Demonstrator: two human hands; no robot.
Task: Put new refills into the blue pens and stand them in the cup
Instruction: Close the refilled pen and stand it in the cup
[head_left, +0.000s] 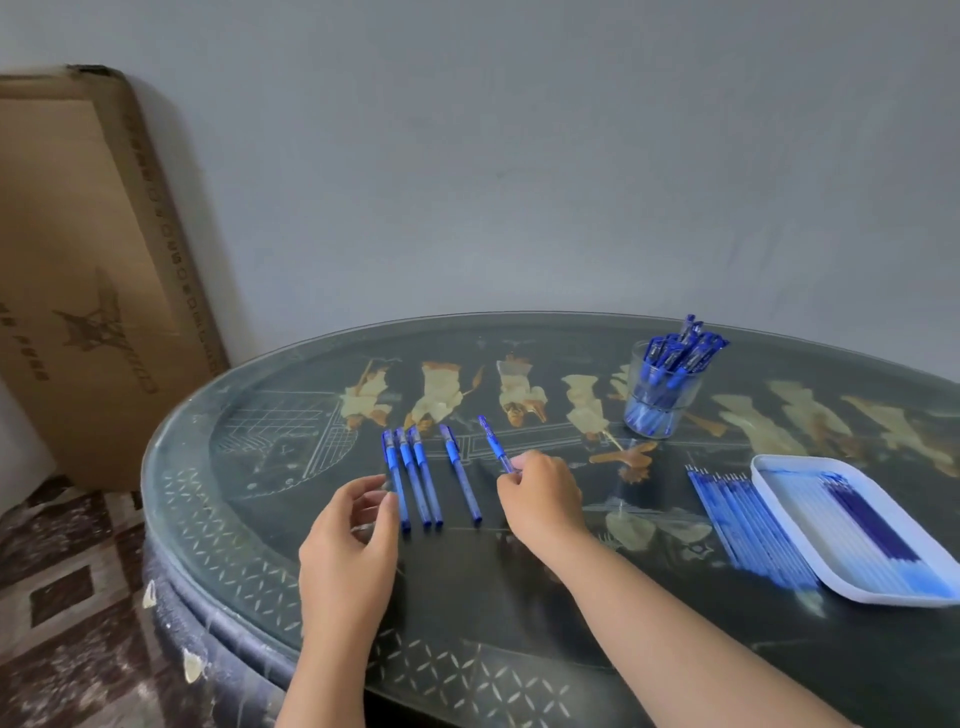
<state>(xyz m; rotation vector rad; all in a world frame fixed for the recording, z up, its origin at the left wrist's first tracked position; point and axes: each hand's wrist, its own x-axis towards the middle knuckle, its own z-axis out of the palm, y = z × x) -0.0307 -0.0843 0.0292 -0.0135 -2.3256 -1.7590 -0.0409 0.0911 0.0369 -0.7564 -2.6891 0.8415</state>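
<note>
Head view: the right hand (540, 499) pinches one blue pen (493, 441) by its near end, left of the glass cup (660, 410) and closer to the person. The cup stands upright on the dark glass-topped surface (519, 597), stuffed with more blue pens. Further left of the cup, three pens (413, 473) lie side by side, and a lone pen (461, 480) lies between them and the held one. The left hand (353, 530) is just beside the outermost of the three, fingers loosely curled, holding nothing. I can't tell if the thumb touches it. Right of the cup and nearer, a white tray (779, 467) holds refills, with loose refills (753, 530) lined up along its left edge.
</note>
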